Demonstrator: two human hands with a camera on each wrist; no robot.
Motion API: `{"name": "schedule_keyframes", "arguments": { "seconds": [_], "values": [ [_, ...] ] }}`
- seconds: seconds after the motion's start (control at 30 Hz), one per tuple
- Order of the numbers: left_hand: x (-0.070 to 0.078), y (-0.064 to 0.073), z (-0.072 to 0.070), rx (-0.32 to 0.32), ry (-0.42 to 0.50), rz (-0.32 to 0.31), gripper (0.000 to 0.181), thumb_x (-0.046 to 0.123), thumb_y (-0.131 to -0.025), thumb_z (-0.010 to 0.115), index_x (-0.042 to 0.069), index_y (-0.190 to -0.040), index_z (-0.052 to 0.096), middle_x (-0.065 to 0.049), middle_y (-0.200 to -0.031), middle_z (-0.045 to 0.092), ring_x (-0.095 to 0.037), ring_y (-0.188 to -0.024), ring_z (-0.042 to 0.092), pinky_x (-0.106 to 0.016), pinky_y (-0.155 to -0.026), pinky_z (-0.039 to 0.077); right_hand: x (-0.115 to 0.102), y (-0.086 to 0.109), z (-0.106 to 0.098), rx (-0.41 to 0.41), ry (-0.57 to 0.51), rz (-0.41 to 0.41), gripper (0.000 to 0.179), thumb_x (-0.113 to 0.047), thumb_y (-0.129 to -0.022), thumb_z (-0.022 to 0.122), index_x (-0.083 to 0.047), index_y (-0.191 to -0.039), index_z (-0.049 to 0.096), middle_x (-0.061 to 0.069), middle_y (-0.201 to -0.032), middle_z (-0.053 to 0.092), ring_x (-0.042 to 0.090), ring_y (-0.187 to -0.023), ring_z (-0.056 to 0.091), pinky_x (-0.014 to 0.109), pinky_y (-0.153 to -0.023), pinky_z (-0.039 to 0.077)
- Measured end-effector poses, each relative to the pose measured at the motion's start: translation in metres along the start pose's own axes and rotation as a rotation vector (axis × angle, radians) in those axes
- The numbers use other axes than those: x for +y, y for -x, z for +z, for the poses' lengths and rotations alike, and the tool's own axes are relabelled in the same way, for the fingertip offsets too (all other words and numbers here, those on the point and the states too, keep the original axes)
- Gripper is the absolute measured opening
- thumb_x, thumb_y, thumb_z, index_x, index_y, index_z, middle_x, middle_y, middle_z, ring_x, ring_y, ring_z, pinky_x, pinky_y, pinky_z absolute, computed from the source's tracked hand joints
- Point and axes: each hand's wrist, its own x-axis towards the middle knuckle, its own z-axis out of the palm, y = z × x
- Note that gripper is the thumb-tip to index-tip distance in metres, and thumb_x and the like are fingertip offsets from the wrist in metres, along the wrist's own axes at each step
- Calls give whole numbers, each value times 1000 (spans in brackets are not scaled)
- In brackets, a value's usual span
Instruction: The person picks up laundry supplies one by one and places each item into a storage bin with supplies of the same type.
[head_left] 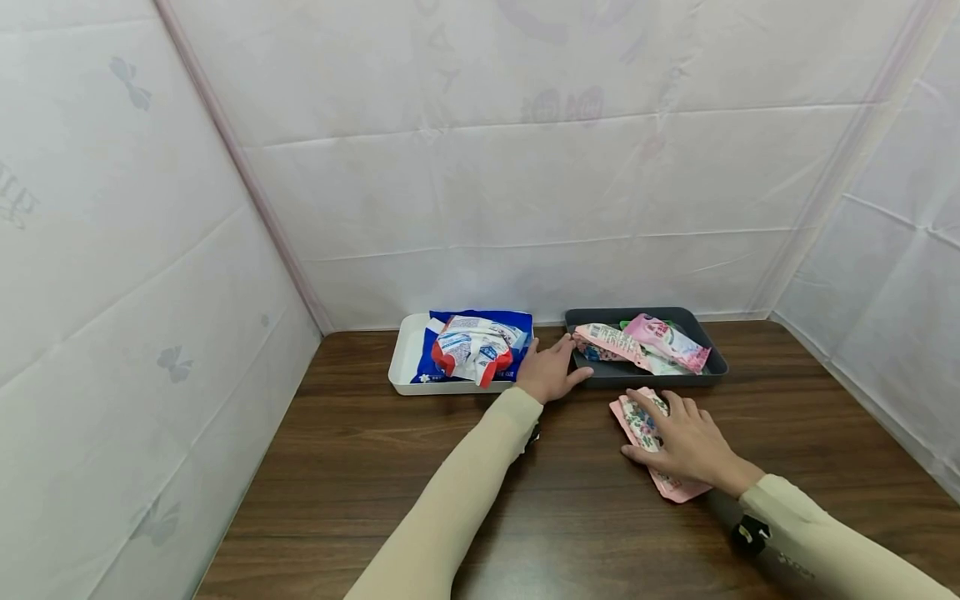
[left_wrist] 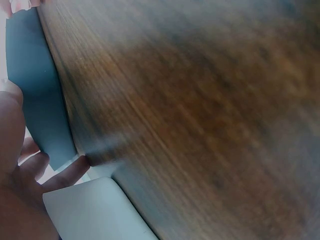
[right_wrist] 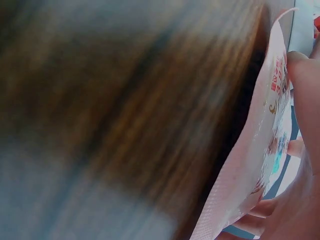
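My left hand (head_left: pixel 549 373) reaches between the two trays, its fingers spread at the left end of the dark grey tray (head_left: pixel 675 381). In the left wrist view its fingertips are right at that tray's corner, beside the white tray (left_wrist: pixel 100 210). On the table, in front of the dark tray, lies a pink floral packet (head_left: pixel 643 425). Spread over this packet is my right hand (head_left: pixel 686 446), thumb along its left side and fingers across the top and right. The right wrist view has the thumb (right_wrist: pixel 305 85) at the packet's edge, its other fingers partly hidden behind it.
A blue bag (head_left: pixel 423 367) and a white-and-red packet (head_left: pixel 472 346) fill most of the white tray. Another pink floral packet (head_left: pixel 611 340) and a bright pink packet (head_left: pixel 667 340) lie in the dark tray. Pale sheeting (head_left: pixel 465 192) hangs behind the brown wooden table (head_left: pixel 360 500).
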Motion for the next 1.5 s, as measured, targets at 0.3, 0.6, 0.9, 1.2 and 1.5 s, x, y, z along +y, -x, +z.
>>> {"name": "schedule_keyframes", "arguments": {
  "seconds": [0.3, 0.6, 0.9, 1.2, 1.5],
  "values": [
    [0, 0, 1, 0, -4, 0, 74, 67, -103, 35, 22, -162, 35, 5, -168, 28, -19, -129, 61, -49, -126, 16, -1, 0, 0, -2, 0, -6, 91, -75, -87, 62, -24, -158, 39, 31, -141, 49, 51, -120, 51, 72, -88, 46],
    [0, 1, -1, 8, -3, -1, 74, 68, -103, 35, 22, -161, 36, 5, -167, 30, -18, -130, 60, -48, -126, 18, 1, -1, 0, -5, 12, -15, 91, -76, -87, 61, -24, -159, 39, 30, -141, 50, 50, -119, 53, 71, -87, 47],
    [0, 2, -3, 5, -7, 2, 74, 68, -103, 35, 22, -161, 36, 5, -167, 30, -19, -131, 60, -49, -126, 18, 1, -1, -1, -12, 14, -18, 92, -76, -88, 61, -23, -159, 38, 29, -140, 51, 49, -118, 53, 71, -87, 47],
    [1, 1, -1, -4, 2, -7, 74, 68, -103, 36, 23, -162, 36, 5, -167, 29, -19, -132, 59, -48, -126, 16, 0, -1, -3, -5, 24, -32, 90, -72, -88, 65, -22, -158, 39, 28, -135, 55, 45, -112, 56, 67, -84, 49],
    [1, 3, -2, 11, 9, -8, 74, 68, -102, 37, 22, -161, 38, 5, -167, 30, -19, -131, 60, -47, -126, 17, -2, -2, -8, -3, 26, -39, 87, -67, -87, 70, -23, -156, 43, 25, -126, 58, 40, -103, 57, 61, -79, 52]
  ]
}}
